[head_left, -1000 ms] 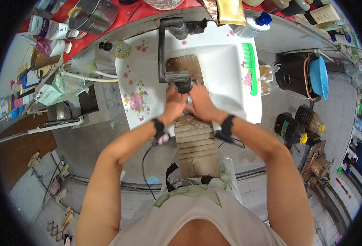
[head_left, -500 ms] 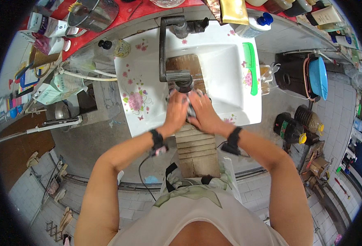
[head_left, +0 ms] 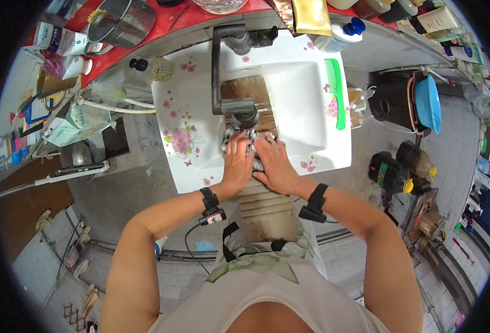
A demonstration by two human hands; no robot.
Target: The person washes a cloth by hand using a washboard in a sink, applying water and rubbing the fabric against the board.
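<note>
A ridged wooden washboard (head_left: 267, 213) leans from my waist into a white sink (head_left: 306, 83) with pink flower prints. On its ridges, below the faucet mouth, lies a bunched, wet-looking black-and-white cloth (head_left: 237, 134). My left hand (head_left: 238, 164) presses on the cloth's left side, fingers curled over it. Beside it, my right hand (head_left: 276, 165) grips the right side, its thumb pointing toward the left hand. Much of the cloth is hidden under both palms. The dark faucet (head_left: 245, 114) hangs just beyond my fingertips.
A green comb (head_left: 334, 91) rests on the sink's right rim. A pump bottle (head_left: 159, 68) stands at the back left, and a blue-capped bottle (head_left: 342, 36) at the back right. Farther right are a dark bucket (head_left: 392, 102) and large yellow-capped bottles (head_left: 390, 173).
Both hands have slid slightly toward me along the washboard, still on the cloth. More of the cloth now shows beyond the fingers. The view has shifted a little.
</note>
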